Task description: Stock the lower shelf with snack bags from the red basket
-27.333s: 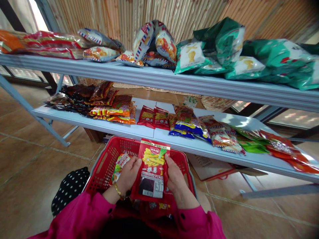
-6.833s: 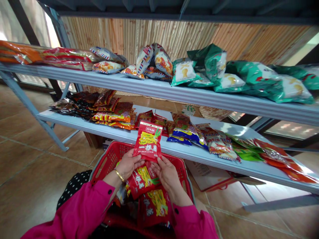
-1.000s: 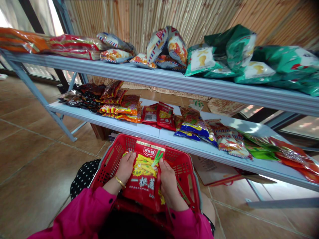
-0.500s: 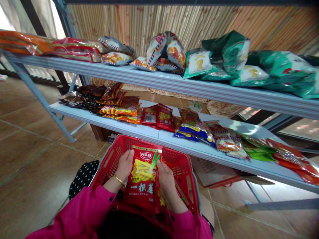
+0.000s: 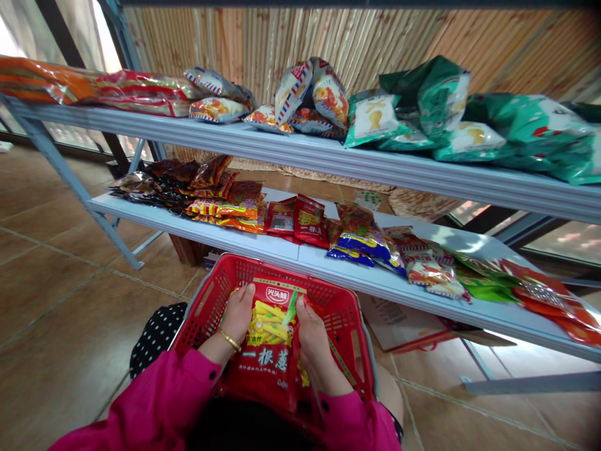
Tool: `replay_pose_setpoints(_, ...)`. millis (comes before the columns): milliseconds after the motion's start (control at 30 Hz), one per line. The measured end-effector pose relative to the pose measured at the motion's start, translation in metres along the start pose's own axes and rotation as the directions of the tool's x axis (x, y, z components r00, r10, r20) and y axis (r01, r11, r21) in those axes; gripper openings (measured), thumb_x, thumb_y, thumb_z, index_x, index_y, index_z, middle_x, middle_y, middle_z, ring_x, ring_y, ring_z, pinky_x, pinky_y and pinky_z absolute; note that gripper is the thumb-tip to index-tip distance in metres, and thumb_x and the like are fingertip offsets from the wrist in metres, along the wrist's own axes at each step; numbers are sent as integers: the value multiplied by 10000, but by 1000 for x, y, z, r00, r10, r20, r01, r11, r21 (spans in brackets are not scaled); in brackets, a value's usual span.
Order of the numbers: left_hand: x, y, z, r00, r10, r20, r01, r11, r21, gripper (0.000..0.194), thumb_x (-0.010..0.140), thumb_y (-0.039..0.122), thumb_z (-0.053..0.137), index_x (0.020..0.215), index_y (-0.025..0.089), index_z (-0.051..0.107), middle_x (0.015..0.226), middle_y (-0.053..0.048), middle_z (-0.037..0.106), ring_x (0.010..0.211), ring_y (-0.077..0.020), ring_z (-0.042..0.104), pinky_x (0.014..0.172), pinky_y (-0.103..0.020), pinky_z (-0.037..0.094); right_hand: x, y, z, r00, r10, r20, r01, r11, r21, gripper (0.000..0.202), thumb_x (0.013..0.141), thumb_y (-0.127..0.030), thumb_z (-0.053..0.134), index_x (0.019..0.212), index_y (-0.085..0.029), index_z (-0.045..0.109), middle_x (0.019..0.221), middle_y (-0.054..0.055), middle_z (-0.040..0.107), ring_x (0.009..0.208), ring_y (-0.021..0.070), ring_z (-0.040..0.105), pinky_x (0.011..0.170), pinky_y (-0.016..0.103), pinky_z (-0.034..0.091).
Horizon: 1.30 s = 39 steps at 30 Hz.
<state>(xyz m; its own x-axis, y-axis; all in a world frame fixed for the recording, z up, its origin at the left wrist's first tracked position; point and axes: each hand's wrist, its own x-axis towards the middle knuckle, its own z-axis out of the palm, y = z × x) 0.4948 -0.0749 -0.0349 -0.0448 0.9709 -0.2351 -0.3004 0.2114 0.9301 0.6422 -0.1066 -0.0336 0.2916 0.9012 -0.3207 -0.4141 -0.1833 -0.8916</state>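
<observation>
A red snack bag (image 5: 272, 338) with yellow sticks and a green scallion printed on it is held upright, front toward me. My left hand (image 5: 238, 314) grips its upper left edge, thumb on the front. On the opposite edge, my right hand (image 5: 310, 332) is closed the same way. Fingers behind the bag are hidden. Both hands are over a red plastic basket (image 5: 345, 313) on my lap. More packets lie inside the basket, mostly covered by the bag and my hands.
In front stands a blue-grey shelf rack (image 5: 300, 145). Its lower board carries red snack packets (image 5: 310, 220), dark packets (image 5: 159, 181) and blue-edged packets (image 5: 361, 235). Green bags (image 5: 425, 103) and an orange bag (image 5: 47, 80) lie above. A carton (image 5: 399, 322) sits beneath.
Both hands still hold the red bag. It has come down slightly and its top leans a little further away from me. The shelf goods have not moved.
</observation>
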Motion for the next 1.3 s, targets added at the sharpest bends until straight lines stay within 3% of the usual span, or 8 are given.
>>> replay_pose_setpoints(100, -2, -1, 3, 998, -58, -13, 57, 996, -68, 440, 728, 587, 623, 813, 158, 675, 692, -61, 723, 630, -222, 668, 602, -306, 500, -1, -1, 1, 995, 97, -39, -94, 994, 61, 343, 691, -500, 707, 883, -216, 690, 899, 74, 763, 890, 279, 705, 751, 387, 557)
replay_pose_setpoints(333, -6, 8, 0, 992, -26, 121, 34, 998, -60, 451, 768, 571, 610, 913, 155, 706, 838, -96, 749, 805, -237, 696, 721, -319, 526, -6, -9, 0, 998, 16, 67, -20, 999, 46, 334, 734, -504, 670, 901, -216, 695, 903, 72, 763, 885, 286, 704, 727, 376, 548)
replay_pose_setpoints(500, -10, 7, 3, 966, -122, 227, 158, 976, -151, 449, 719, 496, 707, 999, 146, 689, 845, -105, 750, 771, -249, 705, 726, -358, 535, -5, -11, 1, 999, 18, 33, -19, 999, 34, 358, 712, -499, 680, 924, -211, 690, 913, 63, 764, 851, 275, 708, 687, 349, 544)
replay_pose_setpoints(633, -11, 2, 3, 974, -123, 190, 151, 979, -138, 479, 645, 463, 773, 998, 149, 694, 779, -91, 748, 750, -253, 708, 714, -355, 540, -7, -16, 3, 999, -14, -30, 15, 999, 29, 346, 651, -462, 732, 881, -209, 684, 845, 41, 766, 810, 256, 707, 663, 325, 543)
replay_pose_setpoints(733, -12, 2, 3, 979, -121, 164, 138, 985, -102, 460, 611, 457, 793, 956, 162, 719, 721, -78, 744, 762, -263, 708, 709, -349, 542, -9, -22, 6, 1000, 24, -9, -23, 995, 99, 329, 621, -458, 751, 823, -213, 667, 774, 27, 761, 749, 247, 708, 627, 321, 541)
replay_pose_setpoints(933, -14, 9, 6, 958, -171, 230, 211, 965, -159, 410, 678, 483, 741, 916, 150, 718, 801, -102, 753, 751, -252, 710, 711, -363, 546, -11, -24, 6, 997, 69, -15, -66, 983, 170, 377, 581, -411, 795, 869, -205, 664, 759, 16, 759, 724, 242, 710, 629, 322, 545)
replay_pose_setpoints(1133, -11, 17, 8, 983, -173, 57, 182, 951, -250, 372, 652, 454, 772, 844, 145, 691, 775, -88, 750, 689, -229, 704, 699, -353, 549, -8, -14, 2, 998, 57, 23, -60, 990, 131, 319, 639, -426, 764, 841, -201, 662, 740, 18, 754, 742, 250, 715, 678, 343, 548)
replay_pose_setpoints(1300, -10, 16, 9, 962, -261, 74, 271, 914, -302, 419, 664, 490, 757, 882, 140, 683, 759, -99, 742, 725, -253, 711, 699, -377, 552, -6, -14, 3, 997, 73, -3, -73, 991, 108, 357, 624, -426, 768, 873, -192, 667, 775, 36, 760, 756, 266, 713, 646, 352, 546)
